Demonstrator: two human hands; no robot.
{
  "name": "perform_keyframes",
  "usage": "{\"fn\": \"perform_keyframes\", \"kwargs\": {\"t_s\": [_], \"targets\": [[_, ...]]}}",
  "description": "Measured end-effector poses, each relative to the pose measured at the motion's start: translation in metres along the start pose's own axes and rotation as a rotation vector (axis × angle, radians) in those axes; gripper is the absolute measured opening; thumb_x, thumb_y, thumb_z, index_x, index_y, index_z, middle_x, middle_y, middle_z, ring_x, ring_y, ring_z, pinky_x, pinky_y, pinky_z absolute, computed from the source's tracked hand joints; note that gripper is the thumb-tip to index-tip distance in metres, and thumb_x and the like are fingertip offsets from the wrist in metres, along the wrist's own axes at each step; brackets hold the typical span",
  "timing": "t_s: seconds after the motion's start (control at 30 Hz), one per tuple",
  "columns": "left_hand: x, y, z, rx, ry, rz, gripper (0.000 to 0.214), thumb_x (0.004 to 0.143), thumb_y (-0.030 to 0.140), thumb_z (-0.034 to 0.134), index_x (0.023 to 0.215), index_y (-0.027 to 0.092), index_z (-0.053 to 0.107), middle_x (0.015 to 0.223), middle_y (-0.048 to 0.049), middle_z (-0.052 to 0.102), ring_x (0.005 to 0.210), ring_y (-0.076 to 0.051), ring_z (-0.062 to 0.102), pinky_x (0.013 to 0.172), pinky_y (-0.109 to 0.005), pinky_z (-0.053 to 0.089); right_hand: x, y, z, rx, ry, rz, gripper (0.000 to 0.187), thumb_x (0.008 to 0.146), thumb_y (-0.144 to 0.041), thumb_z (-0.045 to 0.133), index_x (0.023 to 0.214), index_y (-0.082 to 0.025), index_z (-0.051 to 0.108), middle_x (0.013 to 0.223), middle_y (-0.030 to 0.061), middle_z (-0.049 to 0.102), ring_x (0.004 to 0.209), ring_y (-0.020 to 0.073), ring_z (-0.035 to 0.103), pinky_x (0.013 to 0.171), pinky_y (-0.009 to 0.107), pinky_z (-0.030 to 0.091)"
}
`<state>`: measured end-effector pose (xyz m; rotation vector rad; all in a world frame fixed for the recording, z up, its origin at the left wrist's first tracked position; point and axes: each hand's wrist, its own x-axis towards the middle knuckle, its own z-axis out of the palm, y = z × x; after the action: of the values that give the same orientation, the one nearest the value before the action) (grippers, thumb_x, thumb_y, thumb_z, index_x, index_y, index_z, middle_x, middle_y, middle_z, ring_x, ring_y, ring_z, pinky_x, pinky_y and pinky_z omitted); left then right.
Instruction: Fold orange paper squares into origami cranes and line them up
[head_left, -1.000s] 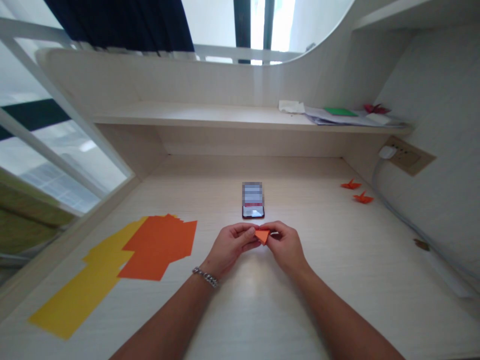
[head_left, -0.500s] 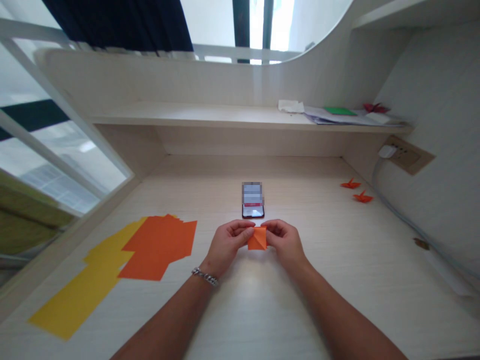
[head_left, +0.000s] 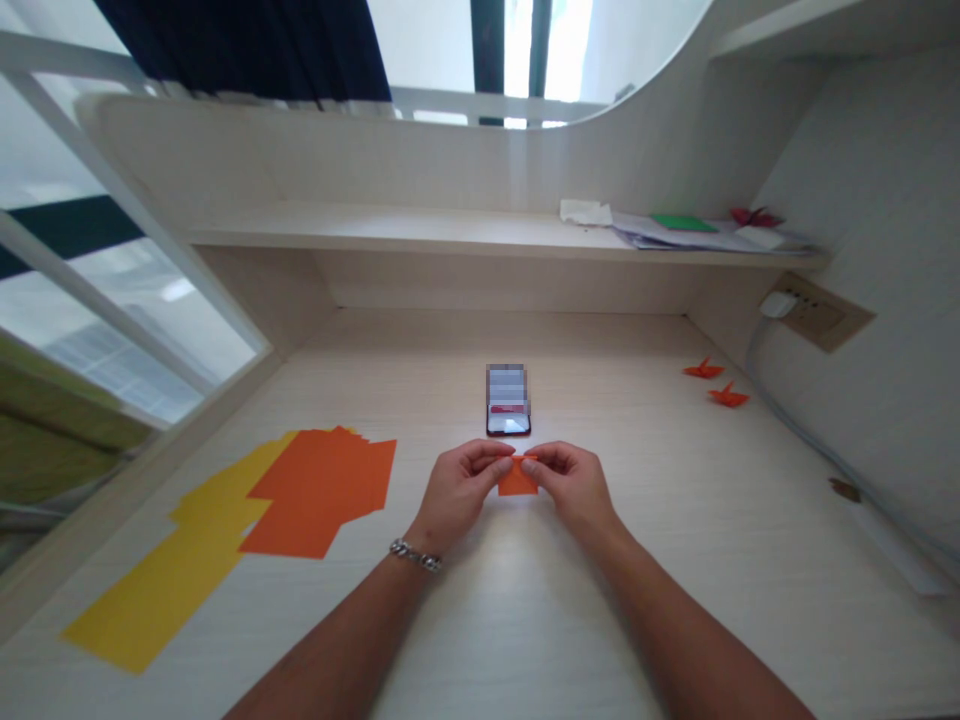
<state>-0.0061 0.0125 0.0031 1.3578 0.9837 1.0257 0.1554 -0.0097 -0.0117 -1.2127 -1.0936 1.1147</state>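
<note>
The left forearm (head_left: pixel 337 630) and the right forearm (head_left: pixel 690 620) are stretched forward from the near edge of the desk (head_left: pixel 495 660), and both slant inward, so the distance between them is smaller at the wrists (head_left: pixel 609 545). The left hand (head_left: pixel 459 492) and the right hand (head_left: pixel 574 487) are placed opposite each other around the middle of the desk, with the tips of the thumbs (head_left: pixel 502 468) near but apart. In each hand, the thumb and the index finger make a pinch, the thumb being on the side of the near edge. The other fingers are partly hidden.
</note>
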Motion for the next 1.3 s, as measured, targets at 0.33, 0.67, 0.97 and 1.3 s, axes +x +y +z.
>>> {"fn": "perform_keyframes", "kwargs": {"t_s": [0.33,0.67,0.97,1.3], "targets": [[-0.0013,0.0041,0.0004,0.058,-0.020,0.016,0.021,0.074,0.030,0.069,0.090,0.017,0.070,0.086,-0.0069,0.073,0.077,-0.019,0.066,0.071,-0.030,0.052,-0.0003,-0.0043,-0.0031,-0.061,-0.014,-0.023,0.019,0.068,-0.035,0.072,0.072,-0.016,0.069,0.069,0.0046,0.070,0.064,0.0176,0.062,0.062,0.029,0.048],[-0.0002,0.0077,-0.0002,0.024,-0.018,-0.062,0.022,0.071,0.035,0.070,0.069,0.014,0.067,0.062,-0.0017,0.065,0.059,-0.013,0.058,0.057,-0.024,0.048,0.0007,-0.0029,-0.0036,-0.100,0.031,-0.035,0.015,0.068,-0.031,0.071,0.070,-0.017,0.069,0.067,0.0044,0.069,0.062,0.0174,0.061,0.061,0.029,0.047],[-0.0001,0.0072,0.0015,0.002,0.104,-0.065,0.023,0.073,0.035,0.069,0.072,0.013,0.063,0.065,-0.0014,0.064,0.061,-0.012,0.059,0.058,-0.023,0.050,-0.0017,-0.0021,0.0026,0.130,-0.132,0.139,0.031,0.061,-0.034,0.077,0.084,-0.016,0.065,0.076,0.0044,0.070,0.066,0.0176,0.064,0.057,0.028,0.050],[-0.0004,0.0020,0.0021,-0.104,-0.124,-0.063,0.026,0.067,0.021,0.075,0.088,0.012,0.063,0.085,-0.0069,0.069,0.077,-0.017,0.065,0.071,-0.029,0.053,-0.0022,-0.0064,-0.0025,-0.051,0.071,-0.114,0.021,0.069,-0.024,0.071,0.088,-0.017,0.065,0.081,0.0046,0.069,0.074,0.0178,0.064,0.069,0.030,0.052]]}}
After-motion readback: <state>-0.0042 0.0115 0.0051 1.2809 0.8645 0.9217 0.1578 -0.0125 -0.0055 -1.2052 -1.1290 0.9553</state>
